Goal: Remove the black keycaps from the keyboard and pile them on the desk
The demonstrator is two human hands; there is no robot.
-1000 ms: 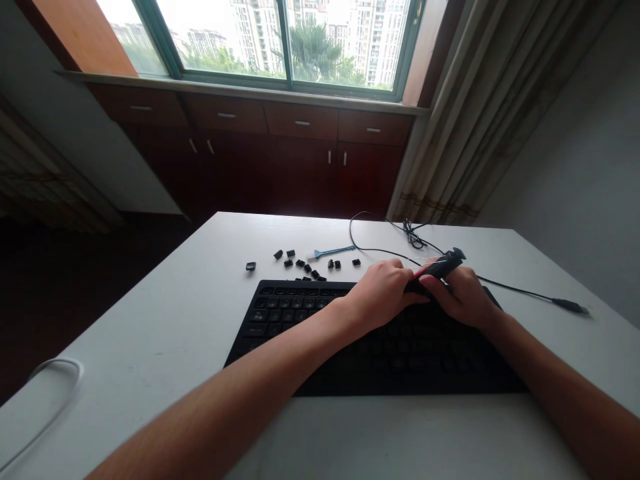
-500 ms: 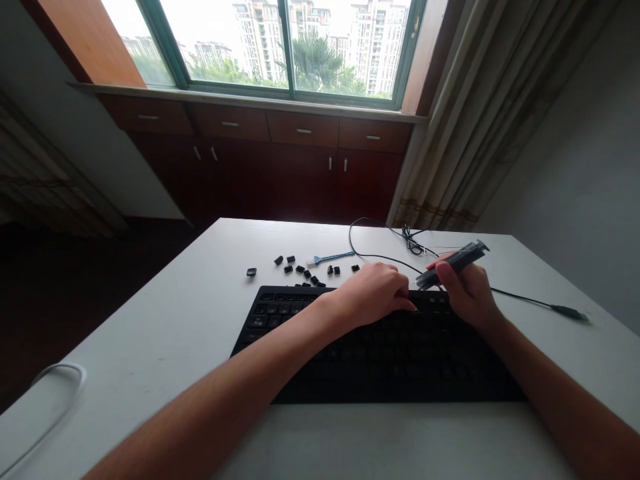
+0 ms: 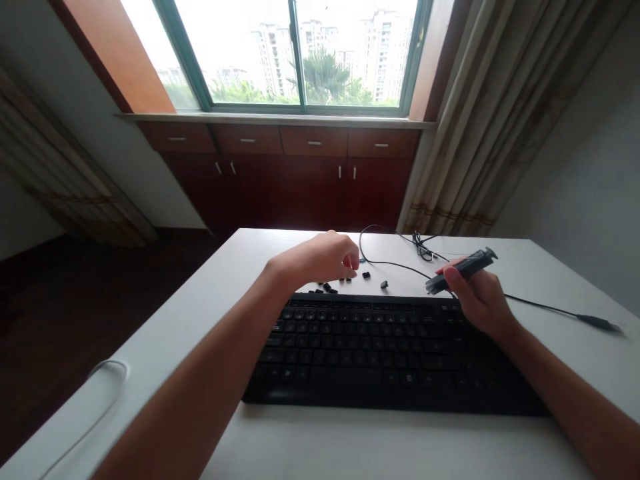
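Observation:
My left hand [image 3: 330, 259] hovers beyond the keyboard's back edge with its fingers curled and pressed together; whatever is between them is hidden. Beneath and beside it lie several small black keycaps [image 3: 327, 289], partly covered by the hand. A bit of a blue brush handle [image 3: 363, 260] shows just past the fingertips. In my right hand [image 3: 477, 283] is a dark grey syringe-like tube [image 3: 463, 270], gripped between thumb and fingers, tilted with its flanged end up to the right. That hand is above the back right corner of the black keyboard [image 3: 380, 350].
On the white table [image 3: 180, 347], a coiled black cable [image 3: 423, 248] lies behind the keyboard, and a cable plug [image 3: 595, 321] lies at right. A white cord [image 3: 113, 387] crosses the left edge. Cabinets [image 3: 280, 193] stand beyond, under a window.
My left hand has moved left and away from the keyboard to the keycaps, uncovering the keys and a keycap behind the keyboard. My right hand keeps the tube. The view has shifted slightly.

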